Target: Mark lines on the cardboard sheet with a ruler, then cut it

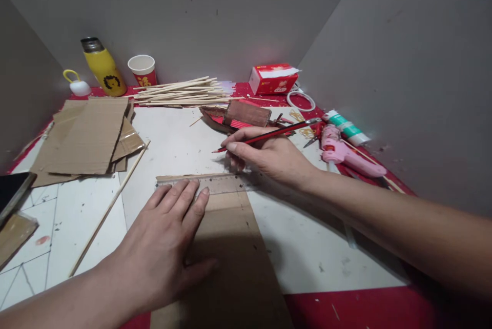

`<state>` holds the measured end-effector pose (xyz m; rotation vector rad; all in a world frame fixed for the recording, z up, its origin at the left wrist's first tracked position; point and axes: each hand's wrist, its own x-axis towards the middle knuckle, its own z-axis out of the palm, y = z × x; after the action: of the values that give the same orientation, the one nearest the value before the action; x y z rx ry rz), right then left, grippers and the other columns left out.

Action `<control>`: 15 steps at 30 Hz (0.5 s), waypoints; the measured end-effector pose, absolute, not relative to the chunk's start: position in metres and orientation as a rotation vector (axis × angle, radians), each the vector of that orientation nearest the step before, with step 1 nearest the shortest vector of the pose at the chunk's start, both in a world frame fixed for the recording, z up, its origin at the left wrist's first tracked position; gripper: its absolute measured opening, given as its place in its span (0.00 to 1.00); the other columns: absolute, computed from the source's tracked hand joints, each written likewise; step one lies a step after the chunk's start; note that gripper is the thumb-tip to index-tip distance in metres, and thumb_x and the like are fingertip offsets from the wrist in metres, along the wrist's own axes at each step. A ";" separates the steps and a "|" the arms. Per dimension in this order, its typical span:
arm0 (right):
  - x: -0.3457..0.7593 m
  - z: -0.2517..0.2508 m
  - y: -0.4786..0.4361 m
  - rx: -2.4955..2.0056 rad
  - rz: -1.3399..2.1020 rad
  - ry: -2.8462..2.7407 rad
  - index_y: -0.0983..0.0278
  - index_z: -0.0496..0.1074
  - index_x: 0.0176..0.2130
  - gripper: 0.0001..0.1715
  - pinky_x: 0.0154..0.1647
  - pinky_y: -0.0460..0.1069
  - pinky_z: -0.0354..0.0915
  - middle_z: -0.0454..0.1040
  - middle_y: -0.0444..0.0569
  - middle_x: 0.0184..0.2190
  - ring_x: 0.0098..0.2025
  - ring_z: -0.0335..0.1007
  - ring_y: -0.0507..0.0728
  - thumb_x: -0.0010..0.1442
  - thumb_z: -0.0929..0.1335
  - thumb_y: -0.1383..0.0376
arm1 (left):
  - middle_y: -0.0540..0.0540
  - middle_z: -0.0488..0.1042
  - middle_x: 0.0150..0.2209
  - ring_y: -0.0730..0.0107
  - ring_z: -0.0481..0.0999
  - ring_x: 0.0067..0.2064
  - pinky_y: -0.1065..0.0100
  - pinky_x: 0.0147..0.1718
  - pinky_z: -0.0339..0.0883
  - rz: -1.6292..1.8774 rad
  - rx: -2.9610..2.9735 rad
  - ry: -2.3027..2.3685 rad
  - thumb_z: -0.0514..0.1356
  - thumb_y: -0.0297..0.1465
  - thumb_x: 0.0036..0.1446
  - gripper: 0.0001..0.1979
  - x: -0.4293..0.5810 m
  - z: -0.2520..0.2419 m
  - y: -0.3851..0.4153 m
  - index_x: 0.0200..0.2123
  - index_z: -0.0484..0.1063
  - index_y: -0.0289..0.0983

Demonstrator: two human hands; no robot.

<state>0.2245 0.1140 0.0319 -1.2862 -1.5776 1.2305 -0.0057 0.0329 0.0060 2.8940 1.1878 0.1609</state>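
Note:
My left hand (169, 234) lies flat with its fingers apart, the fingertips pressing on a clear ruler (223, 184). The ruler lies across the far end of a brown cardboard piece (230, 257). Above the ruler's right part, my right hand (269, 157) holds a red and black pencil (265, 136) between thumb and fingers. The pencil points left, its tip just beyond the ruler and over the white board (172, 137). A small model boat (242, 115) stands behind my right hand.
Cardboard sheets (84, 137) and a long stick (109, 208) lie left. Behind are a yellow bottle (103, 70), paper cup (142, 70), wooden sticks (180, 92) and tissue pack (273, 79). A pink glue gun (346, 155) is right; a dark device (14, 190) is far left.

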 end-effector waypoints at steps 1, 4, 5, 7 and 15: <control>0.224 0.032 0.114 -1.284 1.233 -1.579 0.66 0.74 0.34 0.06 0.25 0.46 0.63 0.73 0.43 0.22 0.23 0.67 0.50 0.59 0.70 0.64 | 0.25 0.62 0.66 0.34 0.67 0.63 0.39 0.56 0.65 0.165 2.899 1.181 0.63 0.51 0.53 0.44 -0.006 0.006 0.033 0.65 0.63 0.28; 0.223 0.033 0.114 -1.268 1.245 -1.583 0.65 0.74 0.33 0.07 0.25 0.46 0.63 0.72 0.43 0.21 0.23 0.67 0.50 0.58 0.70 0.63 | 0.25 0.63 0.65 0.33 0.68 0.63 0.40 0.55 0.66 0.186 2.916 1.165 0.63 0.51 0.53 0.44 -0.005 0.006 0.033 0.65 0.64 0.27; 0.222 0.033 0.114 -1.266 1.248 -1.584 0.65 0.74 0.33 0.07 0.25 0.46 0.64 0.72 0.43 0.21 0.23 0.67 0.51 0.58 0.70 0.63 | 0.24 0.63 0.65 0.33 0.68 0.62 0.40 0.55 0.66 0.193 2.923 1.160 0.63 0.51 0.53 0.44 -0.005 0.006 0.033 0.64 0.64 0.26; 0.221 0.034 0.114 -1.274 1.249 -1.589 0.65 0.74 0.34 0.07 0.24 0.46 0.64 0.72 0.43 0.21 0.23 0.67 0.51 0.58 0.70 0.62 | 0.24 0.64 0.64 0.33 0.68 0.62 0.40 0.55 0.67 0.207 2.939 1.147 0.63 0.51 0.53 0.44 -0.005 0.006 0.033 0.64 0.65 0.25; 0.213 0.035 0.114 -1.282 1.276 -1.601 0.65 0.72 0.33 0.05 0.24 0.45 0.63 0.73 0.44 0.21 0.23 0.67 0.50 0.57 0.70 0.64 | 0.23 0.62 0.65 0.33 0.68 0.62 0.40 0.55 0.68 0.173 2.916 1.159 0.64 0.50 0.54 0.43 -0.005 0.007 0.032 0.64 0.64 0.26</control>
<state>0.2128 0.1136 0.0348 -1.2824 -1.6012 1.2759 -0.0045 0.0319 0.0067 2.9163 1.1590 0.1725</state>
